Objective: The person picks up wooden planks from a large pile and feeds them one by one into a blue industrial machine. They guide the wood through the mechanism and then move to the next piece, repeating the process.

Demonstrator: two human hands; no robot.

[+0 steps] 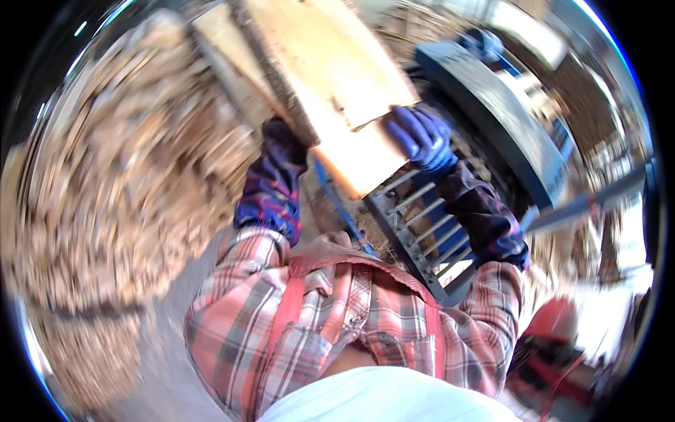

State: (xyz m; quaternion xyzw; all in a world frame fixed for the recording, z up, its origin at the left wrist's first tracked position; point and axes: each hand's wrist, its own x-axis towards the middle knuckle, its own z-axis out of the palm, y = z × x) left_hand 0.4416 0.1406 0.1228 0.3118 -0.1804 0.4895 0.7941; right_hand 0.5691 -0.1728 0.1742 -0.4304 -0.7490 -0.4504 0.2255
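Two pale wooden boards, an upper one [330, 60] overlapping a lower one [362, 163], are held out in front of me, with rough bark along their left side. My right hand [422, 138], in a blue glove, has its fingers curled over the right edge near the close end. At the left bark edge is my left hand [281, 137] in a dark glove, gripping from the side; its fingers are mostly hidden by the wood. Another thin board [228, 53] lies beyond the left edge, partly covered.
To the right stands a blue machine [492, 112] with a barred metal frame [422, 232] on its near side. A large, blurred stack of thin wood sheets [126, 176] fills the left. A red helmet [553, 320] shows at lower right, beside red equipment.
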